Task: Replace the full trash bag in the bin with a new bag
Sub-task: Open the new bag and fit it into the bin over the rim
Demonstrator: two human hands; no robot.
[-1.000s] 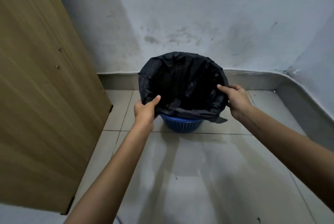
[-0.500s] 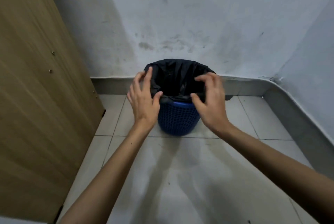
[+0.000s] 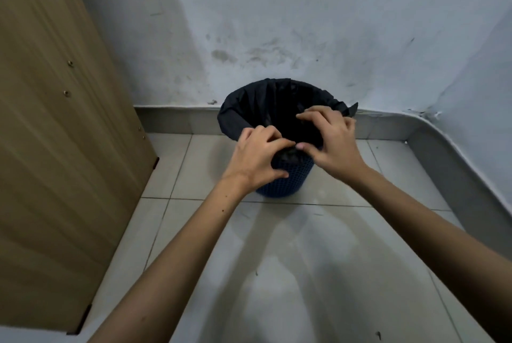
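Observation:
A small blue mesh bin (image 3: 291, 179) stands on the tiled floor against the wall. A black trash bag (image 3: 249, 104) lines it, and its edge stands up above the rim at the back and left. At the near rim the bag is bunched. My left hand (image 3: 255, 162) curls over that bunched edge, with its fingers on the bin's front. My right hand (image 3: 332, 143) arches over the opening from the right, and its thumb pinches the same bunched fold. The two hands nearly touch. The inside of the bag is dark.
A tall wooden panel (image 3: 55, 121) stands close on the left. A stained white wall (image 3: 304, 24) is right behind the bin. A grey skirting (image 3: 457, 171) curves round the corner on the right. Pale floor tiles (image 3: 318, 259) stretch toward me.
Both hands have moved from the sides of the rim to its near edge and come together. Their fingers have gone from spread to curled on the bag.

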